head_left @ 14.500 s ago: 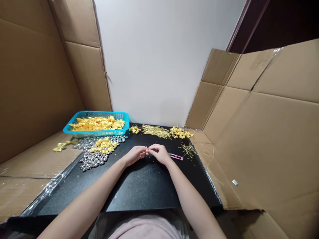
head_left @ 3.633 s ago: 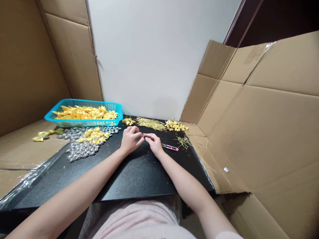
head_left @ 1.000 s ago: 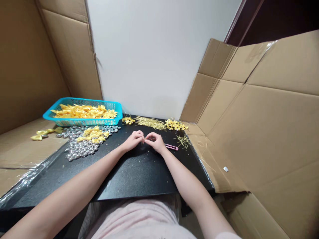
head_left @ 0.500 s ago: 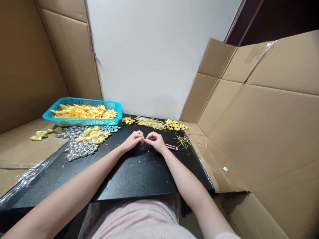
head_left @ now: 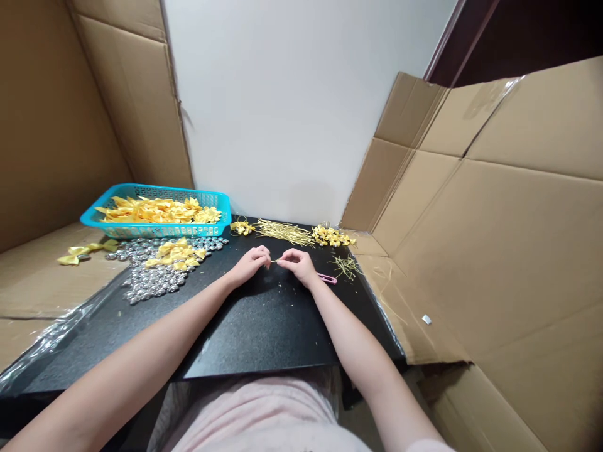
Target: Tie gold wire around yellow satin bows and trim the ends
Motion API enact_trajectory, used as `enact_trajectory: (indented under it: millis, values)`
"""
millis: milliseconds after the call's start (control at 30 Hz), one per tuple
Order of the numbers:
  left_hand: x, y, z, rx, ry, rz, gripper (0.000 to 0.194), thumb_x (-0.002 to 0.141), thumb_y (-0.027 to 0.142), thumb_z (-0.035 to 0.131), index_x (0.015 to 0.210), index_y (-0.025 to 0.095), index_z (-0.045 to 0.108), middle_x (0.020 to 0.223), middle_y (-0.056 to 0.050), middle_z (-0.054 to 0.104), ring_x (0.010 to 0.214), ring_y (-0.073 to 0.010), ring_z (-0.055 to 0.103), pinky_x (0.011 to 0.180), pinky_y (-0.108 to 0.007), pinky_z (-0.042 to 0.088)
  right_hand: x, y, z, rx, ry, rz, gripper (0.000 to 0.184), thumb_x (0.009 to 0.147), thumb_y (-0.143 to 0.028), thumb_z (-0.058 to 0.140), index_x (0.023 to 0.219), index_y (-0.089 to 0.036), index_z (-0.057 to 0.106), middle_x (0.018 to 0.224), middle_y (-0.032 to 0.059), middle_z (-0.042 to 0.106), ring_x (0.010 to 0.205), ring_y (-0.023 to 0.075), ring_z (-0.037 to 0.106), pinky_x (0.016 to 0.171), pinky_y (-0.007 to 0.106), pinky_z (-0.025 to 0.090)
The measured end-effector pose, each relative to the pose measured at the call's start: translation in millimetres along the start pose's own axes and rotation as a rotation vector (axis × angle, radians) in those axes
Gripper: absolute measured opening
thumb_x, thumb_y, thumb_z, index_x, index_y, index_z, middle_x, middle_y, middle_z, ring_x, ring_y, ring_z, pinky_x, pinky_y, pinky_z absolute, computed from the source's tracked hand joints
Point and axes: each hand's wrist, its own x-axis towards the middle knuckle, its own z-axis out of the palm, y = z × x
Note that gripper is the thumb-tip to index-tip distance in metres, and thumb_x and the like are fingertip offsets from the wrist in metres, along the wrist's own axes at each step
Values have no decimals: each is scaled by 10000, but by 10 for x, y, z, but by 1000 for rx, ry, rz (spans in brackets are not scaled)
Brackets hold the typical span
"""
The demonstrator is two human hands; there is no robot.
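Above the middle of the black table, my left hand [head_left: 253, 264] is closed in a pinch, its fingertips pointing toward the other hand. Beside it, my right hand [head_left: 299, 265] pinches with thumb and forefinger. Between the fingertips stretches a thin gold cord [head_left: 275, 261], gripped by both hands; its ends are hidden by the fingers. Partly behind my right wrist lies a pink cutter-like tool [head_left: 328, 279]. Straight ahead of the hands is a bundle of gold cords [head_left: 285, 232]. On either side of that bundle sit small yellow bows with cord loops [head_left: 333, 236].
A blue basket [head_left: 155, 231] full of yellow ribbon bows stands at the back left. Silver beads [head_left: 153, 279] spread in front of it, with yellow bows [head_left: 176, 254] on top. Short cord scraps [head_left: 347, 267] lie at right. Cardboard walls [head_left: 494, 251] flank the black table [head_left: 264, 339].
My right hand has shifted slightly right, so the gap between my fingertips is wider. The gold cord now shows across that gap.
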Motion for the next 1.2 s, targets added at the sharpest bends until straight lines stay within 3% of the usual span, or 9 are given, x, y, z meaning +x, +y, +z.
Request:
enact_trajectory:
  millis: [300,467,633,800,933,1067,1200]
  values:
    - [1,-9,-2,-3,3,-10,296,747,331,468,504,193,565,762,-6,528,851,-207,528,900,-350,414,7,-14,-16,77,74,57,303,540,-426,813,636,-188,651,652,-12,650,614,131,561,652,274,461]
    - [2,-36,2,6,1,-6,329,808,319,488,512,190,552,776,-5,547,852,-193,550,889,-354,430,13,-23,-16,119,118,86,308,510,-413,824,631,-190,649,642,-18,652,606,125,558,645,270,465]
    - [5,-88,1,14,0,-1,289,905,364,593,709,152,606,845,-19,628,872,-193,600,869,-402,471,28,-7,-26,161,143,117,327,508,-426,818,634,-186,635,609,-29,623,580,112,536,613,257,453]
    - [-1,-142,12,-5,5,-5,247,934,376,587,924,137,650,963,-43,667,911,-206,635,853,-409,513,42,11,-39,212,158,148,317,500,-396,819,648,-182,638,606,-33,605,564,96,509,590,244,430]
    - [13,-175,31,-45,10,-18,259,938,384,580,985,139,649,1003,-52,667,920,-209,639,848,-409,522,40,15,-45,234,149,163,292,507,-369,822,652,-183,649,625,-25,618,585,105,529,605,251,437]
    - [39,-167,39,-103,0,-35,308,936,422,559,864,139,656,912,-41,681,883,-203,642,843,-401,511,35,12,-38,243,139,172,304,510,-381,826,657,-182,648,659,-9,652,616,121,572,629,259,459]
    - [25,-81,28,-171,-40,-62,430,930,434,410,703,175,667,779,-40,720,834,-214,650,853,-364,495,21,-5,-21,237,117,169,305,522,-388,825,671,-181,658,715,11,691,657,138,608,649,264,475]
